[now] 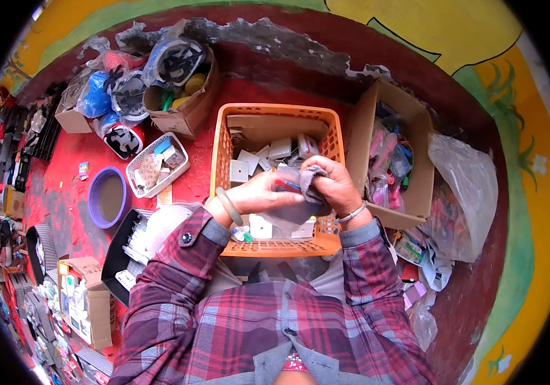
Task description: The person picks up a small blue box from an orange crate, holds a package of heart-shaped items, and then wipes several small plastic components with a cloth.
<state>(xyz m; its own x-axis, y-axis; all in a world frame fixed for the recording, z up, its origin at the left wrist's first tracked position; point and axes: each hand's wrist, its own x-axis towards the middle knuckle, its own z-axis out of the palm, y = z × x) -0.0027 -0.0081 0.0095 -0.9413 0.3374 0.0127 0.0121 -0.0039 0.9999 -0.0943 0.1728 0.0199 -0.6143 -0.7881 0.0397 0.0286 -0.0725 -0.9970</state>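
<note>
My left hand (261,192) is closed on a thin, see-through packet (288,210) with blue and red on it; what it contains is too blurred to tell. A bunched grey cloth (313,174) is gripped in my right hand (339,187) and pressed against the packet. Both hands are over an orange plastic basket (279,108) directly in front of me. In the basket, white switch-like plates and small boxes (239,171) lie loose beside a piece of brown cardboard (268,125). My hands and the packet hide part of its contents.
To the right stands an open carton (410,215) of bagged goods, beside a clear plastic bag (464,186). Leftward are a white basket (182,142), a purple basin (93,200) and a black bin (116,256). Helmets (182,61) fill a box behind; a painted wall curves round.
</note>
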